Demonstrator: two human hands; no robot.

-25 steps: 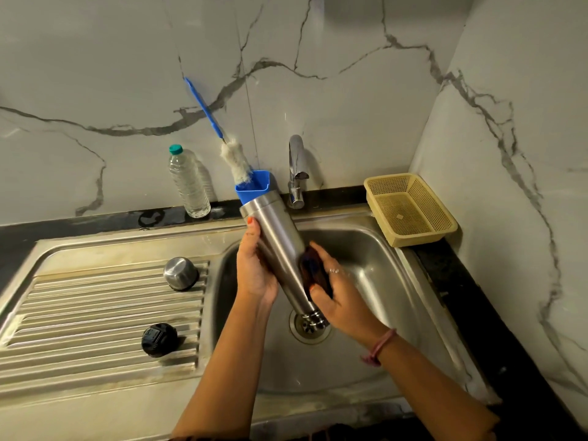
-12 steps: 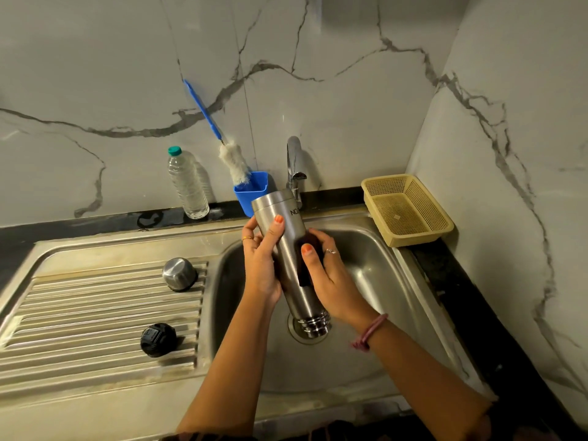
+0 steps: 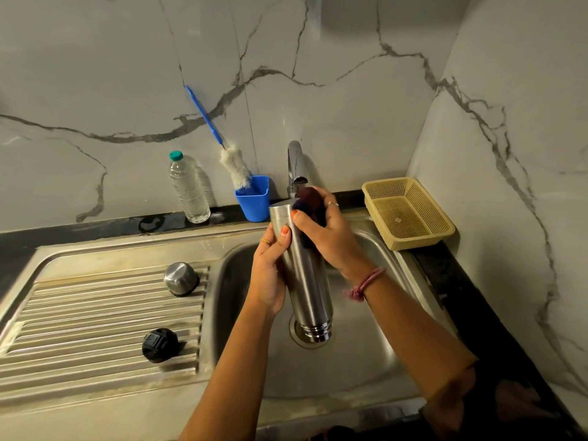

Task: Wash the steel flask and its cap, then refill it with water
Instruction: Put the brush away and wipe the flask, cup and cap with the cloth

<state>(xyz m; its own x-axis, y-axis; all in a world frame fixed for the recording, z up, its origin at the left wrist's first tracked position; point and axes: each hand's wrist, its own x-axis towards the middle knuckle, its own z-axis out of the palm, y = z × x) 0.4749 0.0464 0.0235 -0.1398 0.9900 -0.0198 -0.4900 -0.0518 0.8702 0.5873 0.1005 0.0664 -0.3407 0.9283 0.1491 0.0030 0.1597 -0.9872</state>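
The steel flask (image 3: 307, 281) hangs upside down over the sink basin (image 3: 366, 354), its threaded mouth just above the drain. My left hand (image 3: 270, 268) grips the flask's middle from the left. My right hand (image 3: 327, 230) holds a dark scrub pad (image 3: 307, 202) pressed against the flask's base end, near the tap (image 3: 294, 163). The steel cap (image 3: 180, 278) and the black inner lid (image 3: 159, 344) lie apart on the ribbed drainboard (image 3: 95, 329) to the left.
A clear plastic water bottle (image 3: 188, 187) and a blue holder (image 3: 254, 197) with a bottle brush (image 3: 234, 168) stand behind the sink. A yellow mesh basket (image 3: 407, 213) sits at the back right corner. Marble walls close in behind and on the right.
My right hand has slid the scrub pad along the flask from near its mouth up to its base. The flask has turned more upright.
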